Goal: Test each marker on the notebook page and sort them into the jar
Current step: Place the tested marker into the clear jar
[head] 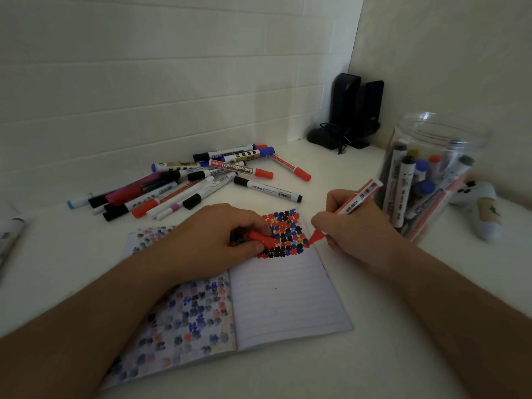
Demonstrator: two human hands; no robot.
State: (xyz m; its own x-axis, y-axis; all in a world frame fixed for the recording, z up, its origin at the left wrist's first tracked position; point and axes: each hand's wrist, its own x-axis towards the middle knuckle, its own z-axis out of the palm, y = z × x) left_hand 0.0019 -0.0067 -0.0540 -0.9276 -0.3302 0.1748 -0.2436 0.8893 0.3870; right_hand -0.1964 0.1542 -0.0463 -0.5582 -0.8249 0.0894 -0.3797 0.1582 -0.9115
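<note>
A: What is the right hand (342, 223) doing?
B: Its grip is pinching a red marker (349, 207), tip touching the notebook (288, 295) page's edge.
A: And the left hand (218, 237)?
B: Its grip is holding the red cap (260, 239), pressing on the page.
A: The jar (429, 180)?
B: Standing just right of the right hand, markers inside. A pile (198, 180) is lying beyond the left hand on the surface (331, 159).

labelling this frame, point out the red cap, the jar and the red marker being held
red cap (260, 239): head view, middle of the cap
jar (414, 139): head view, clear upper wall
red marker (358, 198): head view, white barrel
</note>
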